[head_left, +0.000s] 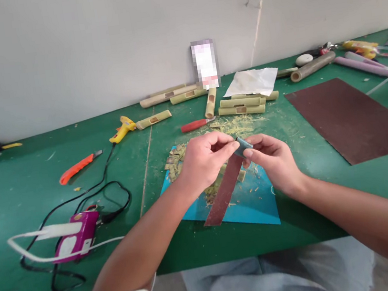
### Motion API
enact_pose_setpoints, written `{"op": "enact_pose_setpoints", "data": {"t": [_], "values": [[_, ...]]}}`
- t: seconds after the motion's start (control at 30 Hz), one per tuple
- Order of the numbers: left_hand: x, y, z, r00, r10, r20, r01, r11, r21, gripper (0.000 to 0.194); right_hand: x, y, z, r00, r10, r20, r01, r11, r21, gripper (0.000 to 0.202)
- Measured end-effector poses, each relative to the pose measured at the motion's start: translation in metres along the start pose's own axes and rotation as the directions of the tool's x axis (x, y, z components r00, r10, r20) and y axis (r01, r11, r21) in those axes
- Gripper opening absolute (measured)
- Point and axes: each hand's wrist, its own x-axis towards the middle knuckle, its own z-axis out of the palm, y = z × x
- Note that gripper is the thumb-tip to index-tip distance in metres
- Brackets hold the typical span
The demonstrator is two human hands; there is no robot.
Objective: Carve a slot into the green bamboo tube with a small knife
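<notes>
Both hands pinch the upper end of a strip of sandpaper (225, 191) above the middle of the table. That end is curled over and shows a blue-grey back, while the reddish-brown length hangs down toward me. My left hand (207, 159) grips the curl from the left between thumb and index finger. From the right, my right hand (276, 160) holds it with thumb and fingers. Under them lies a blue sheet (261, 210) strewn with bamboo chips (175, 161) and shavings. Whether anything sits inside the curl is hidden.
Notched bamboo tubes (243, 109) and a red-handled knife (194, 125) lie beyond my hands. Leftward are an orange utility knife (76, 169), a yellow glue gun (122, 129) and a purple power strip (78, 235) with cords. A large brown sandpaper sheet (352, 118) is on the right.
</notes>
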Motion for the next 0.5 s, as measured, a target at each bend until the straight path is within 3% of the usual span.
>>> {"op": "enact_pose_setpoints", "data": {"t": [0.27,0.5], "values": [[-0.0039,-0.0034,0.0066,0.998,-0.057,-0.005,0.056,0.996,-0.072,0.015,-0.0003,0.0011,-0.0014,1.0,0.015,-0.012,-0.015,1.0,0.027,0.018],[-0.0026,-0.0072,0.0053,0.998,-0.042,0.049,0.045,0.997,-0.064,0.014,-0.002,-0.0001,-0.0017,0.999,0.025,0.042,-0.024,1.0,-0.003,0.025]]}}
